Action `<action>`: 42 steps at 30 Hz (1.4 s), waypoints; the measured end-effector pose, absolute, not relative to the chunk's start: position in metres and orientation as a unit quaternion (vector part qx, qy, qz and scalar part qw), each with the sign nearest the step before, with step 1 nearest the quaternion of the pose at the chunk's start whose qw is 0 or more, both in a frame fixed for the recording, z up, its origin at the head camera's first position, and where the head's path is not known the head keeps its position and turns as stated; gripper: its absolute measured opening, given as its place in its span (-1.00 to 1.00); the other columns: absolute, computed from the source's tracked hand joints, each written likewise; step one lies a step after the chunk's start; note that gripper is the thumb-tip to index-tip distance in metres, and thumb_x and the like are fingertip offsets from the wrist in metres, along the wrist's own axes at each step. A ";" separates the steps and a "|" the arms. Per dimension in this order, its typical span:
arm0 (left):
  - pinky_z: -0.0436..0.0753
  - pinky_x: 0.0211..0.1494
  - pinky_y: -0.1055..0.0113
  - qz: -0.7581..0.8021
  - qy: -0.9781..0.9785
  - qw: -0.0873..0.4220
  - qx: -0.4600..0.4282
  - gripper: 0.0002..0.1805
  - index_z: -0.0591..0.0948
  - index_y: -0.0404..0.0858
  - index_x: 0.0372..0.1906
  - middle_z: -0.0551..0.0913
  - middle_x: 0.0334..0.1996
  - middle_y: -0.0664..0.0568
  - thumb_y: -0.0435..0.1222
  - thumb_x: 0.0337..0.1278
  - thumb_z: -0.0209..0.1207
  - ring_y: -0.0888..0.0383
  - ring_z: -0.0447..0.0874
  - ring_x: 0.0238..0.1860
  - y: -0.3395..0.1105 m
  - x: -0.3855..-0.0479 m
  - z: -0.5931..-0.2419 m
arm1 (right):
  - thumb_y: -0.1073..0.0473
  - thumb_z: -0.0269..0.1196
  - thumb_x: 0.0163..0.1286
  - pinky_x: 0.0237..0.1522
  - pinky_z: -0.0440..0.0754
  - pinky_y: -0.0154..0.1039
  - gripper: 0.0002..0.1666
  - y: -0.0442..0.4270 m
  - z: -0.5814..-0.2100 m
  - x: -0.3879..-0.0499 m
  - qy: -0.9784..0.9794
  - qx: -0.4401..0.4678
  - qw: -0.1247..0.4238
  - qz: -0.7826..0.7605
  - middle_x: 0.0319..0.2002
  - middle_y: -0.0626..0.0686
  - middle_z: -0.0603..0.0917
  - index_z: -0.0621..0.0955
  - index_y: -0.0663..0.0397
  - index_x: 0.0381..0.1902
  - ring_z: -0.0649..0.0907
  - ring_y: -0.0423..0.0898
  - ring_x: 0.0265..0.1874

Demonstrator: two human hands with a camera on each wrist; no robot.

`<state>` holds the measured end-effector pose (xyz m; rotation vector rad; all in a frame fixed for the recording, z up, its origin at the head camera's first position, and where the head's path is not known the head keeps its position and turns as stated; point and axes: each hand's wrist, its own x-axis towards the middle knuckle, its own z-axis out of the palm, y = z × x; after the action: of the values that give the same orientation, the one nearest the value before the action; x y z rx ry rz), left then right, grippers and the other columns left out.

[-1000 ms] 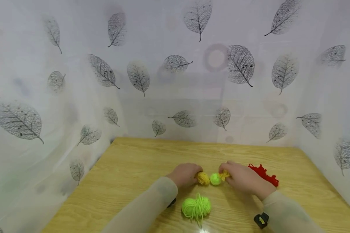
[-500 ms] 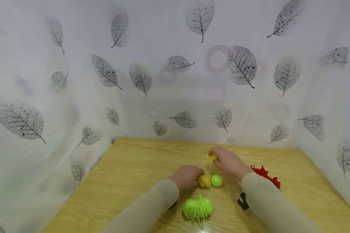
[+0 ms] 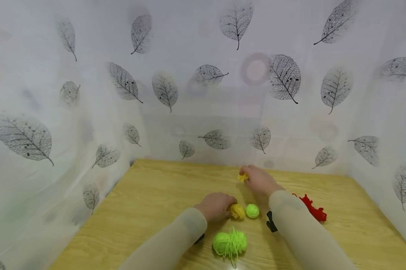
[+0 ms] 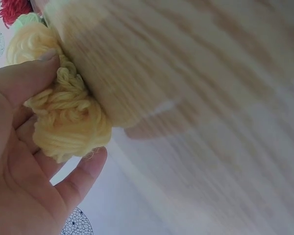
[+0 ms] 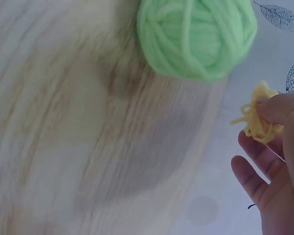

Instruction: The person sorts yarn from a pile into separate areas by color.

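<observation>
Plainly, the left hand [image 3: 215, 207] grips a yellow yarn bundle [image 3: 237, 211] on the table [image 3: 162, 187], thumb across it, with a small green ball [image 3: 252, 210] just beside, while the right hand [image 3: 259, 180] (stretched farther out) pinches a small yellow tuft [image 3: 243, 176] between thumb and fingers

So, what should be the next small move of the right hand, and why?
Perhaps lower the small yellow yarn bundle onto the wooden table: the right hand pinches it near the far edge and it seems raised, while the left hand holds thick wound yellow yarn.
</observation>
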<state>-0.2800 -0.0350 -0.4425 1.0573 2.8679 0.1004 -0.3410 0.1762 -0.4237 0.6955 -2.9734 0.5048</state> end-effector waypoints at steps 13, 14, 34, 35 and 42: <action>0.59 0.10 0.33 0.047 0.941 0.065 0.330 -0.55 0.64 0.07 0.22 0.71 0.00 0.29 -0.09 0.23 0.38 0.27 0.66 -0.02 -0.042 -0.277 -0.435 | 0.40 0.18 0.40 0.15 0.53 0.13 -0.66 0.174 -0.445 -0.354 -0.963 0.202 -0.006 0.180 0.10 0.11 0.65 0.60 -0.02 0.05 0.60 0.15 0.12; 0.59 0.10 0.33 0.046 0.940 0.065 0.332 -0.55 0.64 0.06 0.22 0.71 0.01 0.28 -0.09 0.23 0.38 0.27 0.66 -0.02 -0.042 -0.277 -0.435 | 0.40 0.18 0.41 0.15 0.53 0.14 -0.66 0.175 -0.446 -0.354 -0.963 0.204 -0.005 0.179 0.10 0.11 0.65 0.60 -0.02 0.06 0.60 0.15 0.12; 0.57 0.11 0.34 0.061 0.933 0.068 0.348 -0.58 0.66 0.06 0.16 0.71 -0.04 0.30 -0.08 0.20 0.39 0.28 0.66 -0.06 -0.043 -0.289 -0.436 | -0.04 0.30 0.42 0.30 0.33 0.33 -0.26 0.184 -0.432 -0.345 -0.971 0.203 0.006 0.124 0.40 0.30 0.40 0.40 0.07 0.46 0.40 0.36 0.34; 0.56 0.11 0.34 0.066 0.931 0.071 0.352 -0.59 0.67 0.05 0.15 0.71 -0.05 0.30 -0.08 0.18 0.40 0.28 0.65 -0.07 -0.044 -0.292 -0.436 | -0.07 0.31 0.40 0.28 0.35 0.34 -0.24 0.185 -0.431 -0.345 -0.972 0.207 0.011 0.115 0.39 0.31 0.41 0.41 0.08 0.46 0.40 0.37 0.33; 0.58 0.10 0.33 0.067 0.935 0.051 0.345 -0.59 0.66 0.03 0.14 0.72 -0.04 0.26 -0.06 0.21 0.39 0.27 0.67 -0.07 -0.048 -0.310 -0.441 | -0.15 0.34 0.36 0.28 0.34 0.36 -0.15 0.189 -0.433 -0.344 -0.971 0.206 0.022 0.116 0.40 0.28 0.41 0.38 0.10 0.47 0.40 0.39 0.32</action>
<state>-0.3099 -0.0482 -0.4412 1.0497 2.8457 0.2039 -0.3437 0.1890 -0.4327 0.6388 -3.0094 0.3590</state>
